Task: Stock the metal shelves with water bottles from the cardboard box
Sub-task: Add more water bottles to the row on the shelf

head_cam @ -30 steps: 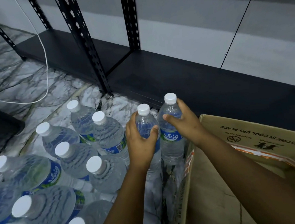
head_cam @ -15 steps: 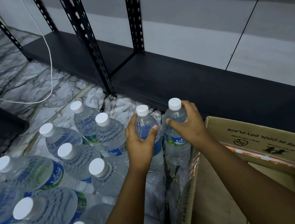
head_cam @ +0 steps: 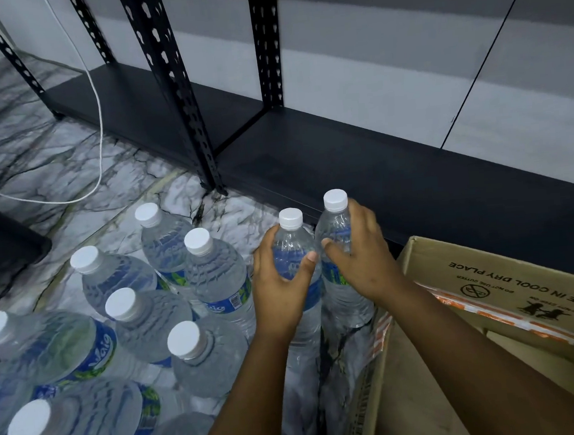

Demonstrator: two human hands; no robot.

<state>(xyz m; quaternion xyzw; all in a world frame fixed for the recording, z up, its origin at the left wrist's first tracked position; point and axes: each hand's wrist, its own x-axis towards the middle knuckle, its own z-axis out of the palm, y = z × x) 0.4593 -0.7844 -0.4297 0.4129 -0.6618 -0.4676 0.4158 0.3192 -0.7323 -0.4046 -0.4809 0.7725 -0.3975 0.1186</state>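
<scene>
We saw the left hand [head_cam: 277,288] wrapped around the shoulder of one upright water bottle [head_cam: 293,251], thumb on the near side and fingers curled behind it, so its grip was closed on that bottle. The right hand [head_cam: 364,259] held a second bottle [head_cam: 336,227] just beside the first, the thumb pressed on its front and the fingers curved round the far side below the white cap; that grip too was closed on its bottle. The two bottles stood side by side, nearly touching, over the marbled floor [head_cam: 68,166] right in front of the lowest metal shelf [head_cam: 413,180], which was bare and dark. We could not tell whether their bases rested on the floor or hung just above it.

To the left, a cluster of other bottles [head_cam: 214,274] stood upright on the floor, white caps up, blue and green labels showing. The open cardboard box [head_cam: 489,270] sat at the lower right, its flap beside the right wrist. A perforated black upright [head_cam: 172,89] of the rack rose behind the bottles, and a white cable [head_cam: 98,112] trailed across the floor at the left.
</scene>
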